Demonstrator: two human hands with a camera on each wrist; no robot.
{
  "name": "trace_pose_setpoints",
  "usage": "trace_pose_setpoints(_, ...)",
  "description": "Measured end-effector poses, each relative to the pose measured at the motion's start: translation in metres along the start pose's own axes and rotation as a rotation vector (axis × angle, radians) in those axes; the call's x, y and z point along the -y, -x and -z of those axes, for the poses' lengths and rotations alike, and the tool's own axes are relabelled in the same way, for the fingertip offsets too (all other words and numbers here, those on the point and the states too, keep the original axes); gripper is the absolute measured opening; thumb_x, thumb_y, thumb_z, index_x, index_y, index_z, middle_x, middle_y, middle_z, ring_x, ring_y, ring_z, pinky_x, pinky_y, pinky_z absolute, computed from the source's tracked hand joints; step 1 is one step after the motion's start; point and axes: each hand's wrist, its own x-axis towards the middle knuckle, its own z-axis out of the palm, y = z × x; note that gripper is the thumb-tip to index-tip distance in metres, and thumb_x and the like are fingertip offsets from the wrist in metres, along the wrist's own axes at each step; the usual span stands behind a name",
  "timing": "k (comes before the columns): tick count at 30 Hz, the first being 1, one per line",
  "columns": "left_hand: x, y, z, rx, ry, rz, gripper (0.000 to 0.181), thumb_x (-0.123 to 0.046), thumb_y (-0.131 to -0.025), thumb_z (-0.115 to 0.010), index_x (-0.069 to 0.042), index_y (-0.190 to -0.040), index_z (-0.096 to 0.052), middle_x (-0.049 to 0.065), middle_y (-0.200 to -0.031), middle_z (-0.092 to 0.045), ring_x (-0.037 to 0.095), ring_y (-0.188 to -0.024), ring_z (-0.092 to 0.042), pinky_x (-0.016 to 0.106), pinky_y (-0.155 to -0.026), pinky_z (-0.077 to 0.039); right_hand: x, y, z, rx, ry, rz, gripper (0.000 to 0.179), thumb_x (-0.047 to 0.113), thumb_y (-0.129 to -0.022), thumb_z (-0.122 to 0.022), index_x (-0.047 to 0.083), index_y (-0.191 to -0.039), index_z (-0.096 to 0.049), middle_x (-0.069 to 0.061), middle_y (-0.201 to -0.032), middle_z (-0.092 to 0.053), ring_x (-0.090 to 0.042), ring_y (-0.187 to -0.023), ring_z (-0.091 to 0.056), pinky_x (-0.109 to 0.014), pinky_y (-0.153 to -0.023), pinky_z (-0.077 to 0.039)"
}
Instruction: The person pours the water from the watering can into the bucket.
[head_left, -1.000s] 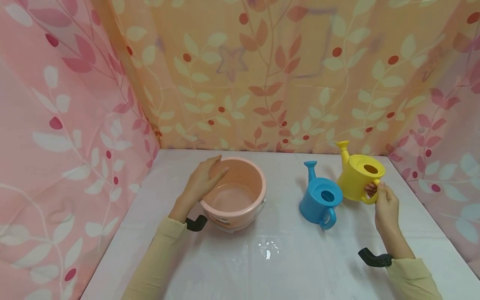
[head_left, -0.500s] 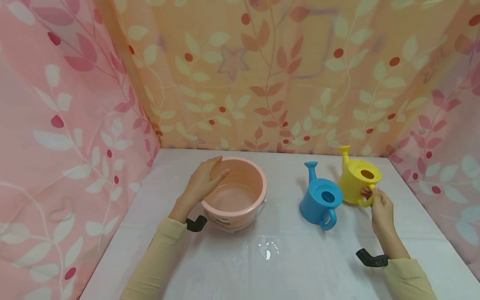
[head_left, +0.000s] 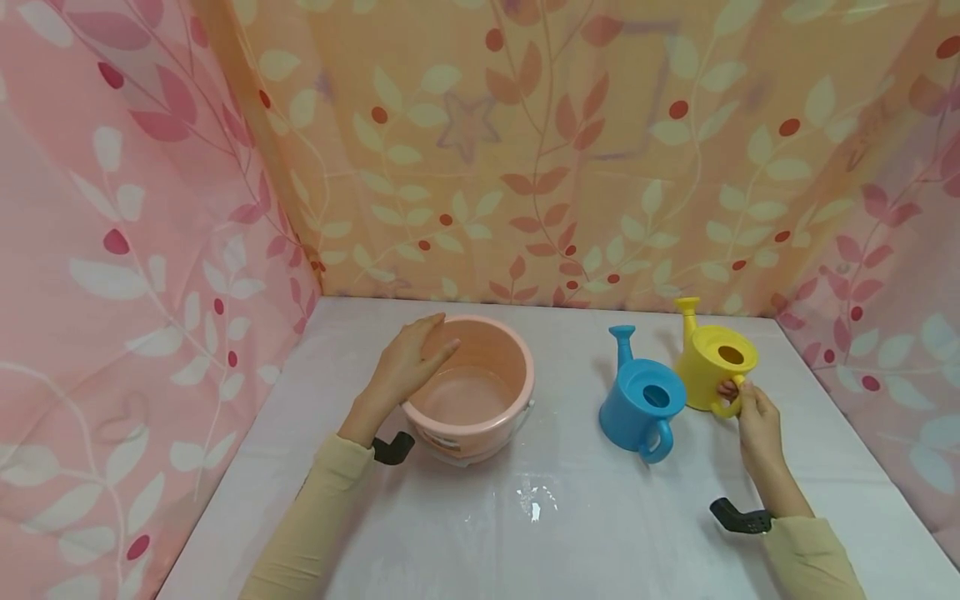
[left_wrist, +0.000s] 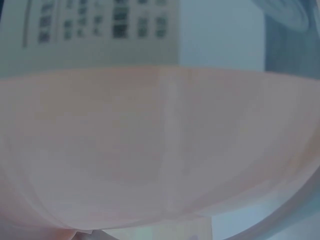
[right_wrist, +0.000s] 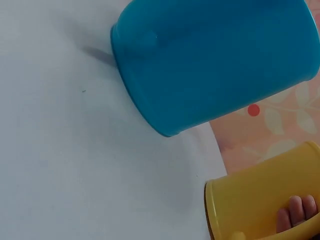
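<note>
In the head view my left hand (head_left: 405,362) rests at the left rim of a pink bucket (head_left: 465,429), fingers extended and thumb over the inside. The bucket's outer wall (left_wrist: 160,145) fills much of the left wrist view. My right hand (head_left: 759,421) grips the handle of a yellow watering can (head_left: 701,367), which is upright at the back right, its spout pointing away. In the right wrist view, curled fingertips (right_wrist: 296,207) show between the handle and the yellow body. A blue watering can (head_left: 630,408) stands just left of the yellow one, with no hand on it.
A white-covered table (head_left: 585,525) carries everything, with a shiny wet-looking patch (head_left: 537,500) in front of the bucket. A patterned orange curtain (head_left: 480,192) closes off the back, and pink curtains (head_left: 172,317) flank both sides. A printed label (left_wrist: 100,30) shows above the bucket wall.
My right hand has brought the yellow watering can slightly left and nearer, closer to the blue one. The left hand and the bucket stay in place.
</note>
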Motion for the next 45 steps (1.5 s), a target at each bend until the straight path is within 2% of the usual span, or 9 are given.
trace_pose_setpoints(7, -0.001, 0.001, 0.000, 0.004, 0.006, -0.007, 0.067, -0.054, -0.092, -0.046, -0.010, -0.142, -0.037, 0.010, -0.144, -0.040, 0.031, -0.133, -0.035, 0.052, -0.106, -0.031, -0.001, 0.000, 0.002, 0.064, 0.013, 0.049, 0.035, 0.038, -0.099, -0.035, 0.010, -0.111, -0.053, 0.017, -0.093, -0.061, 0.005, -0.096, -0.053, -0.020, -0.111, -0.024)
trace_pose_setpoints(11, 0.000, 0.001, -0.001, -0.006, 0.007, -0.005, 0.067, -0.054, -0.091, -0.047, -0.011, -0.142, -0.038, 0.009, -0.144, -0.040, 0.031, -0.132, -0.036, 0.052, -0.104, -0.033, 0.004, 0.001, 0.003, 0.064, 0.170, 0.048, 0.046, 0.042, -0.098, -0.034, 0.003, -0.116, -0.049, 0.019, -0.092, -0.058, 0.007, -0.094, -0.052, -0.015, -0.103, -0.033)
trace_pose_setpoints(16, 0.001, 0.000, -0.002, -0.012, 0.008, -0.002, 0.066, -0.054, -0.091, -0.047, -0.012, -0.141, -0.039, 0.008, -0.143, -0.041, 0.029, -0.131, -0.038, 0.051, -0.103, -0.035, 0.008, 0.004, 0.005, 0.045, 0.391, 0.009, 0.067, 0.044, -0.098, -0.028, -0.012, -0.133, -0.027, 0.012, -0.096, -0.052, 0.007, -0.091, -0.048, -0.012, -0.090, -0.044)
trace_pose_setpoints(22, 0.001, 0.000, -0.002, -0.011, 0.007, -0.003, 0.066, -0.053, -0.091, -0.048, -0.011, -0.141, -0.039, 0.009, -0.143, -0.041, 0.030, -0.130, -0.038, 0.052, -0.102, -0.035, 0.009, 0.008, 0.005, 0.031, 0.427, -0.007, 0.068, 0.043, -0.099, -0.029, -0.012, -0.139, -0.020, -0.005, -0.111, -0.048, 0.004, -0.095, -0.045, -0.012, -0.085, -0.047)
trace_pose_setpoints(28, 0.000, 0.001, -0.001, -0.013, 0.009, -0.003, 0.068, -0.055, -0.090, -0.047, -0.010, -0.141, -0.040, 0.009, -0.143, -0.042, 0.031, -0.129, -0.039, 0.053, -0.101, -0.036, 0.010, 0.017, 0.002, -0.066, 0.457, -0.015, 0.061, 0.036, -0.099, -0.031, -0.003, -0.144, -0.019, -0.019, -0.132, -0.035, -0.013, -0.111, -0.043, -0.003, -0.077, -0.041)
trace_pose_setpoints(32, -0.001, 0.000, -0.001, -0.015, 0.008, -0.003, 0.066, -0.053, -0.091, -0.049, -0.011, -0.141, -0.040, 0.009, -0.143, -0.042, 0.031, -0.130, -0.039, 0.053, -0.102, -0.036, 0.012, 0.025, -0.002, -0.195, 0.460, -0.026, 0.054, 0.031, -0.098, -0.035, 0.007, -0.144, -0.024, -0.013, -0.136, -0.032, -0.024, -0.125, -0.035, -0.017, -0.095, -0.038)
trace_pose_setpoints(36, 0.000, 0.000, -0.002, -0.018, 0.007, -0.005, 0.067, -0.054, -0.090, -0.049, -0.011, -0.141, -0.040, 0.009, -0.143, -0.042, 0.030, -0.131, -0.038, 0.052, -0.104, -0.034, 0.012, 0.035, -0.005, -0.263, 0.457, 0.042, 0.049, 0.025, -0.098, -0.039, 0.009, -0.142, -0.028, -0.010, -0.135, -0.031, -0.025, -0.129, -0.031, -0.032, -0.106, -0.031)
trace_pose_setpoints(40, 0.001, 0.000, -0.001, -0.017, 0.002, -0.006, 0.068, -0.055, -0.090, -0.048, -0.011, -0.141, -0.039, 0.009, -0.143, -0.042, 0.030, -0.131, -0.037, 0.052, -0.105, -0.032, 0.014, 0.045, -0.013, -0.276, 0.467, 0.115, 0.045, 0.022, -0.098, -0.041, 0.006, -0.139, -0.032, -0.010, -0.135, -0.033, -0.023, -0.125, -0.035, -0.025, -0.100, -0.034)
trace_pose_setpoints(45, 0.001, -0.001, -0.001, -0.011, -0.004, 0.001, 0.066, -0.052, -0.091, -0.050, -0.012, -0.141, -0.039, 0.009, -0.142, -0.042, 0.031, -0.130, -0.039, 0.052, -0.103, -0.035, 0.004, 0.052, -0.017, -0.234, 0.434, 0.220, 0.042, 0.019, -0.097, -0.043, 0.002, -0.135, -0.037, -0.009, -0.130, -0.038, -0.015, -0.116, -0.040, -0.012, -0.087, -0.035)
